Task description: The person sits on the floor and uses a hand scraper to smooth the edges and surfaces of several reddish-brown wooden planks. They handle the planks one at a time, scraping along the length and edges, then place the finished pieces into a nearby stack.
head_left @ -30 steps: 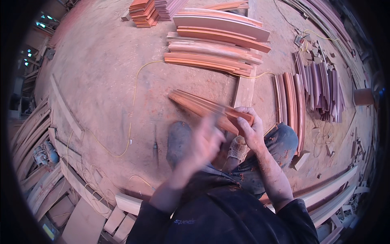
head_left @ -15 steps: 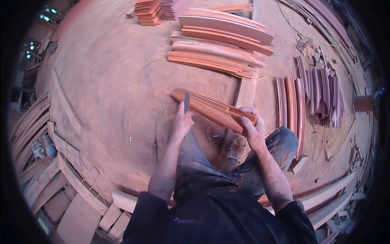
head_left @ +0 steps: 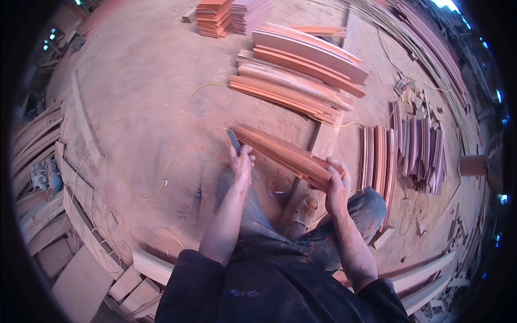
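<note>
My right hand [head_left: 337, 185] is closed round the near end of a long reddish-brown wooden piece [head_left: 280, 153]. The piece slants away to the left, over my lap and the floor. A flat, dark grey metal blade [head_left: 233, 139] sticks up from my left hand [head_left: 242, 163], whose fingers are bent round its lower part. Its tip is close to the far end of the wood; I cannot tell whether they touch. Below the wood, my foot in a pale perforated shoe [head_left: 306, 211] rests beside a floor board.
Ahead lie stacks of curved reddish boards [head_left: 301, 64]. More upright-looking strips [head_left: 377, 156] and purplish pieces [head_left: 423, 151] stand to the right. A yellow cord [head_left: 182, 118] crosses the dusty floor. A slender tool [head_left: 198, 194] lies left of my leg, near loose planks [head_left: 86, 290].
The wood has turned in my right hand, showing a smoother face. My left hand has shifted slightly, and the blade now leans left toward the far end. The head view has shifted a little.
</note>
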A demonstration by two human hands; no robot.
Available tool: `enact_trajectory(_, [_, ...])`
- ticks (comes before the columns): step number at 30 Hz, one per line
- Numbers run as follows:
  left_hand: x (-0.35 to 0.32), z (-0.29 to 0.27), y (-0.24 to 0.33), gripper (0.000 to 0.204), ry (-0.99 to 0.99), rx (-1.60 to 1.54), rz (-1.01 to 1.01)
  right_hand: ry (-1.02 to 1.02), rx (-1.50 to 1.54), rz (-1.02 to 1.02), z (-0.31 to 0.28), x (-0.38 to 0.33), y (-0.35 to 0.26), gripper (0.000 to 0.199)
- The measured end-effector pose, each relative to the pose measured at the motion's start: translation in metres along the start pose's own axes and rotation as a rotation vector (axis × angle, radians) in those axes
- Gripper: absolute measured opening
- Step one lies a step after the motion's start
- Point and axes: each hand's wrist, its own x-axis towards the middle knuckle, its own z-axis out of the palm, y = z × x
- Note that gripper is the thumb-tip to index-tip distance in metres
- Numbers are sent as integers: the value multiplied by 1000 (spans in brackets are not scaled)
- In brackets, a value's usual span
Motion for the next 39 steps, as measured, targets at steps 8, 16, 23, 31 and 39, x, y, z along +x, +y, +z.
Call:
enact_trajectory(8, [21,-11,-62,81,-198,-542,-293,-468,-512,-385,11,-37,5,29])
enact_trajectory(16, [-30,-22,8,66,-269,-385,36,-554,-291,-38,5,-17,-18,50])
enact_trajectory(23, [-86,26,98,79,-529,143,909,-266,-284,-504,40,57,-107,75])
enact_trajectory(31, [-37,38,69,68,-750,490,1248,-377,272,-557,28,44,-60,92])
enact_trajectory(39, [16,-78,20,34,-421,732,354,-65,349,-490,-4,8,-32,68])
